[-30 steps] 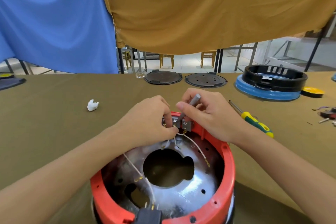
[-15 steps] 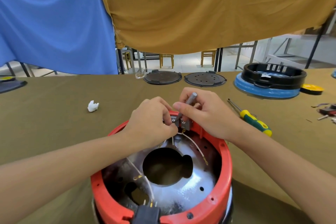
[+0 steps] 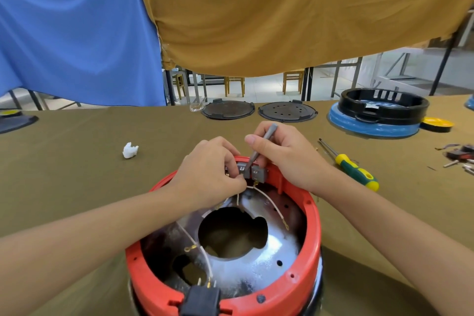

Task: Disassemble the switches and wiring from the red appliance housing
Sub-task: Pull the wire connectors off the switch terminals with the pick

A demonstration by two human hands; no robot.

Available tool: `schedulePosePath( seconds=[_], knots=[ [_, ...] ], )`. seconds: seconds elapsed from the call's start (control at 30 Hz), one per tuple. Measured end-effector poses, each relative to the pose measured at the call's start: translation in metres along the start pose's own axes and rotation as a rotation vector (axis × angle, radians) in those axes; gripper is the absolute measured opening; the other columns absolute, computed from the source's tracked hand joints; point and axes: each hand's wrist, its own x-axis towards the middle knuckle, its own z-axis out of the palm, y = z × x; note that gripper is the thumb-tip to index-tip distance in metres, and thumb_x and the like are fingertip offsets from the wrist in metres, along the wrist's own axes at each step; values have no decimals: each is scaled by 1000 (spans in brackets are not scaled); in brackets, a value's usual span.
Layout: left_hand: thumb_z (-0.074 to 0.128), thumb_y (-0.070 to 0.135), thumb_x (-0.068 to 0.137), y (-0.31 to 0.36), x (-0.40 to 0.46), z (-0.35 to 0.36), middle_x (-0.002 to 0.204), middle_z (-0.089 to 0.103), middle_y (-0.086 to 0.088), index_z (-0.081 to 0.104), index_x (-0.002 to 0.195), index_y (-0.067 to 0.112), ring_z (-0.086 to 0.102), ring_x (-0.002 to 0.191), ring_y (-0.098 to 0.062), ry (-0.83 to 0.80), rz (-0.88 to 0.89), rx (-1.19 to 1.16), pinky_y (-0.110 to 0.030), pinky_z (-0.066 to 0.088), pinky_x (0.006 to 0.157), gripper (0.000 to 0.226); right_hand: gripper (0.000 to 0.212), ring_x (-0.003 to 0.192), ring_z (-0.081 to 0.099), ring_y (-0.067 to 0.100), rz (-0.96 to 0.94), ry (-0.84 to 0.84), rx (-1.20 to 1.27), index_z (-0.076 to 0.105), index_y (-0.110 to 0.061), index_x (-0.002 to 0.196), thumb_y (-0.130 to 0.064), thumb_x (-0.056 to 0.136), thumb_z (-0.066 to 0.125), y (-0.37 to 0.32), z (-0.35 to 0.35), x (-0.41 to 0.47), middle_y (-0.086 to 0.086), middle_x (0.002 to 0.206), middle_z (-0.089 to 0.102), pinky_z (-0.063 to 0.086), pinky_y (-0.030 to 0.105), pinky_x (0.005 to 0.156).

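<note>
The red appliance housing [image 3: 311, 246] stands open side up at the near table edge, with a shiny metal plate inside. Grey switches [image 3: 257, 172] sit on its far rim. White wires [image 3: 272, 204] run from them over the plate. My left hand [image 3: 207, 174] pinches the left switch at the rim. My right hand [image 3: 287, 155] grips a thin grey tool [image 3: 259, 146] like a pen, its tip set between the switches. A black plug socket [image 3: 201, 300] sits on the near rim.
A green-and-yellow screwdriver [image 3: 355, 172] lies right of the housing. A white scrap [image 3: 130, 150] lies to the left. Two dark round plates [image 3: 256, 110], a black ring on a blue base [image 3: 379, 113] and small parts [image 3: 459, 156] lie farther off.
The tool in my right hand has tipped more upright, its tip staying at the switches. My left hand keeps its pinch at the rim.
</note>
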Motion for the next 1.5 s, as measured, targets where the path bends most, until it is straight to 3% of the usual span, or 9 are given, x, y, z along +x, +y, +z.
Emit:
schedulePosePath(
  seconds=[0.2,0.33,0.53,0.63,0.8,0.97,1.03,1.17,1.5],
  knots=[
    [75,26,71,-1,1,1,97,55,26,63,50,28,54,96,-9,8,15,5,-35,47,82,24,23,66,66,20,-88,40,-82,60,-17,80,-32,97,62,0,-1,-4,6,69,69,49,30,63],
    [75,26,70,-2,1,1,98,55,26,64,51,28,55,96,-10,9,26,5,-35,47,81,23,21,67,68,20,-72,9,-67,62,-14,83,-30,96,63,0,-1,-4,8,72,70,52,39,70],
    [74,26,70,-2,1,2,99,54,25,64,54,24,53,97,-9,14,44,18,-38,47,83,19,24,59,62,11,-46,8,-10,60,-7,83,-28,96,63,2,-1,-1,7,63,65,48,25,62],
    [73,27,71,-3,1,4,101,55,21,61,56,25,51,98,-10,30,70,48,-31,43,79,20,23,59,60,9,-33,9,4,60,-11,82,-29,97,63,4,0,-2,-1,61,62,46,20,60],
    [72,30,72,-5,1,6,99,56,19,56,56,28,47,90,-6,60,103,89,-12,29,67,23,24,66,65,22,-79,33,-71,60,-15,81,-33,96,62,4,-1,-4,2,65,65,46,23,61],
    [72,32,70,-6,1,6,98,55,21,54,54,29,45,85,0,63,112,107,-13,28,65,24,24,67,66,24,-84,26,-79,61,-14,82,-33,96,64,3,-1,-2,6,68,68,50,35,64],
    [72,33,69,-6,1,6,99,55,21,54,54,29,44,86,1,61,113,114,-13,28,65,24,26,61,63,23,-63,23,-43,61,-11,82,-32,96,64,4,-1,-1,5,63,66,48,32,61],
    [73,31,68,-6,0,6,99,55,22,56,54,27,45,87,2,59,119,122,-12,28,67,22,31,53,50,10,-4,12,54,57,0,86,-29,98,61,6,-1,0,2,57,58,40,14,53],
    [71,31,71,-3,-1,6,97,56,19,56,58,25,49,89,-7,75,141,154,-14,31,66,21,31,53,47,8,-46,24,3,58,-2,85,-30,98,61,1,-1,-4,5,59,56,40,20,54]
  ],
)
